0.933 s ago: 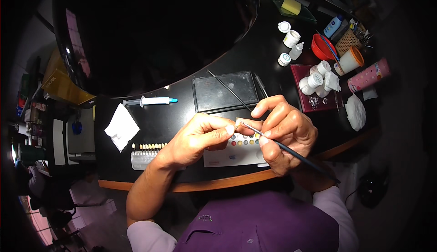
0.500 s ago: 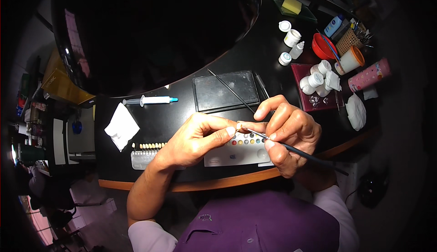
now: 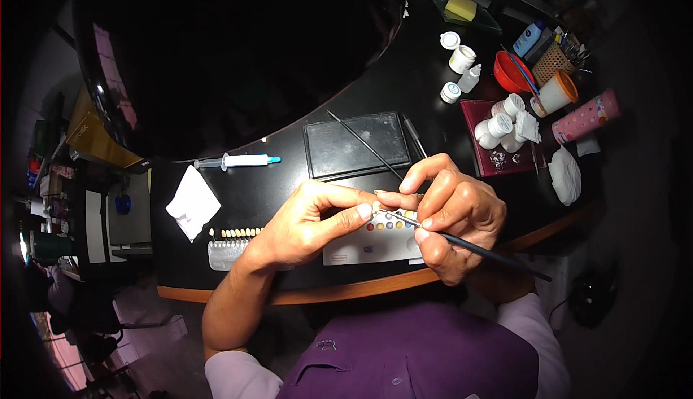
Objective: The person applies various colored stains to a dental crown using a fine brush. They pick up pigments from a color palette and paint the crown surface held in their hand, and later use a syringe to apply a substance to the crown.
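Observation:
Between thumb and index finger, my left hand (image 3: 314,226) pinches a small tooth-coloured dental crown (image 3: 377,207), mostly hidden by the fingertips. My right hand (image 3: 462,218) grips a slim brush (image 3: 480,250) with a dark handle, its tip touching or very near the crown. An outstretched finger of the right hand meets the left fingertips. Under both hands lies a white palette card (image 3: 346,250) with rows of coloured dots, partly covered. Left of it rests a tooth shade guide (image 3: 225,253) with a row of tooth samples, partly behind my left wrist.
A dark slab (image 3: 332,146) with a thin brush (image 3: 364,143) across it lies beyond my hands. Left are a syringe (image 3: 245,161) and a folded tissue (image 3: 193,203). White jars (image 3: 494,130) stand on a red tray (image 3: 473,126) at right, near a red bowl (image 3: 510,74).
The brush has shifted very slightly left and down with my right hand, its tip still at the crown. The left hand stays almost in place.

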`<state>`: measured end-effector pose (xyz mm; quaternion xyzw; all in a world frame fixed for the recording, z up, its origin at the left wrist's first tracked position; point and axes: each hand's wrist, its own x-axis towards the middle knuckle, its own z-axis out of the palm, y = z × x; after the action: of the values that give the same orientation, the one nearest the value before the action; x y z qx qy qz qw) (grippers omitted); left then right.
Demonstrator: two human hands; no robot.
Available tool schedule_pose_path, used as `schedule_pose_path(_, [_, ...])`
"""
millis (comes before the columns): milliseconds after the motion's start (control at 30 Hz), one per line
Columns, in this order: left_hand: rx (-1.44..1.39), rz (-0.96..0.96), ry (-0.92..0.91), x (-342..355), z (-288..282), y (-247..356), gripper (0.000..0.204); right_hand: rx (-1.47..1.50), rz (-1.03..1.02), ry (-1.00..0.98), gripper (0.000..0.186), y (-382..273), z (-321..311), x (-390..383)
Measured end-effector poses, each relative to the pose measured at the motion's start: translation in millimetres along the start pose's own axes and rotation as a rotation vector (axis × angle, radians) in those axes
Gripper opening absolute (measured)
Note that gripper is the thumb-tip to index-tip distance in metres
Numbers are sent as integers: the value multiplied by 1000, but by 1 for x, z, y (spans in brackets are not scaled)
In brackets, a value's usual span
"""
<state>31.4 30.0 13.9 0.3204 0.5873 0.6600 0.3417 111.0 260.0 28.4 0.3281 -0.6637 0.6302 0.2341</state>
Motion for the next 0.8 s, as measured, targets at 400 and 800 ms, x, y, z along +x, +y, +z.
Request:
schedule_pose_path(400, [-76, -133, -44, -2, -4, 7, 35, 66, 50, 89, 12, 2, 4, -6])
schedule_pose_path(800, [-140, -68, -39, -1, -1, 3, 39, -228, -82, 85, 18, -3, 7, 6])
